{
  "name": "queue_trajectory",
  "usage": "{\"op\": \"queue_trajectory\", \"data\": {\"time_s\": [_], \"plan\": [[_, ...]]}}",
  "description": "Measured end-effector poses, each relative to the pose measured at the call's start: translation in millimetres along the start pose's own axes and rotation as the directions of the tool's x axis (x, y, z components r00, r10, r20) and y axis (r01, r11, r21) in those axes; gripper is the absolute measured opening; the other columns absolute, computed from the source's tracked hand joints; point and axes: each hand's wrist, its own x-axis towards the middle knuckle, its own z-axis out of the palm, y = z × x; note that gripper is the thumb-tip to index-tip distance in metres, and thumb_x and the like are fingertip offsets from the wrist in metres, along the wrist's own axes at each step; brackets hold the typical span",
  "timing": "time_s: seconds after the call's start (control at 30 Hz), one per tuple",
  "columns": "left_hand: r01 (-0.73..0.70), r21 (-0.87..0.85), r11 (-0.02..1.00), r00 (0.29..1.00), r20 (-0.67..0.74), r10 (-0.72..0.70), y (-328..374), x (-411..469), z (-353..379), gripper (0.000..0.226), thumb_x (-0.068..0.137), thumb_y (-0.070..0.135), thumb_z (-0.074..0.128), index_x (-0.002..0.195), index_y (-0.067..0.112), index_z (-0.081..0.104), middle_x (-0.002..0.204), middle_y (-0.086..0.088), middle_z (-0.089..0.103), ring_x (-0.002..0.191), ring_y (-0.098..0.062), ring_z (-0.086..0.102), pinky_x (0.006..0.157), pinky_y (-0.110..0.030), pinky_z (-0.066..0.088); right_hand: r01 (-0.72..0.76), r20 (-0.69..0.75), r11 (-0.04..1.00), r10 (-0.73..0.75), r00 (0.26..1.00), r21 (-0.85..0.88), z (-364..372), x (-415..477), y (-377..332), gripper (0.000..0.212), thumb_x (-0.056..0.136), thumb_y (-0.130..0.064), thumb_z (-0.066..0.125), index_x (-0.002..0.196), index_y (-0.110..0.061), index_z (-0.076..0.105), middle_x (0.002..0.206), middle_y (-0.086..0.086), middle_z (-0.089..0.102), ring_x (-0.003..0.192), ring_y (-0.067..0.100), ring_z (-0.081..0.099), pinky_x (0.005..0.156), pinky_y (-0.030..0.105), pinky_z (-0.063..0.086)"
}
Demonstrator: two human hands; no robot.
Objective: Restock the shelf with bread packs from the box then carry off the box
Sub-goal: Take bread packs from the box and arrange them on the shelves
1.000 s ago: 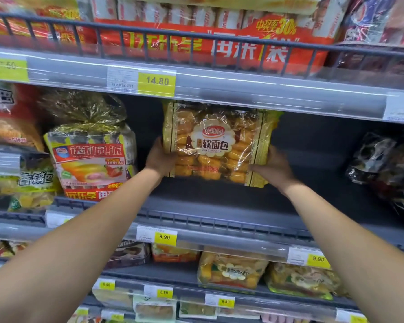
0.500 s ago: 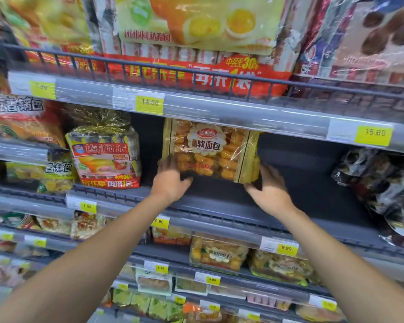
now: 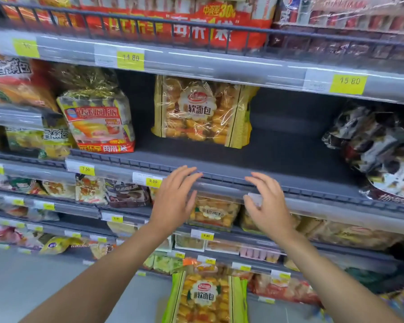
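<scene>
A yellow-edged clear bread pack (image 3: 202, 111) stands upright at the back of the dark grey shelf (image 3: 219, 157), leaning against the rear wall. My left hand (image 3: 174, 199) and my right hand (image 3: 266, 203) hover in front of the shelf's front rail, below the pack, both empty with fingers spread. Another bread pack with green edges (image 3: 205, 299) shows at the bottom centre, below my arms. The box is not in view.
A red-and-yellow pie pack (image 3: 98, 120) stands left of the bread pack. Dark wrapped packs (image 3: 378, 145) fill the shelf's right end. Bare shelf lies between them and the bread pack. Price rails and stocked shelves run above and below.
Both hands let go of the bread pack, which now stands on the shelf, and drew back toward me and down to the shelf's front rail.
</scene>
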Motion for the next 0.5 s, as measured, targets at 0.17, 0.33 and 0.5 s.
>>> {"op": "queue_trajectory", "data": {"time_s": [0.17,0.33,0.5], "plan": [[-0.013,-0.054,0.998,0.999,0.048,0.015,-4,-45,16,0.031,0.096,0.016,0.059,0.127,0.019,0.062,0.127,0.003,0.059,0.121,-0.02,0.053,0.102,-0.036,0.042,0.099,-0.146,0.989,-0.115,0.983,-0.112,17,-49,9,0.026,0.084,-0.014,0.063,0.109,-0.018,0.071,0.124,-0.001,0.059,0.122,0.024,0.053,0.104,0.048,0.037],[0.071,-0.081,0.994,0.978,0.203,-0.054,-26,-83,43,0.028,0.096,0.016,0.058,0.123,0.021,0.064,0.12,0.004,0.059,0.113,-0.02,0.054,0.094,-0.037,0.046,-0.005,-0.066,0.999,0.003,0.998,-0.033,43,-84,31,0.026,0.082,-0.013,0.061,0.107,-0.018,0.07,0.121,-0.003,0.058,0.119,0.02,0.054,0.101,0.047,0.041],[0.241,-0.055,0.969,0.888,0.415,-0.197,-52,-133,88,0.03,0.093,0.017,0.061,0.122,0.021,0.064,0.118,0.0,0.063,0.112,-0.024,0.056,0.09,-0.039,0.05,-0.248,0.169,0.969,0.244,0.955,0.003,93,-128,76,0.027,0.089,-0.023,0.055,0.112,-0.019,0.067,0.112,-0.01,0.056,0.104,0.017,0.06,0.085,0.026,0.041]]}}
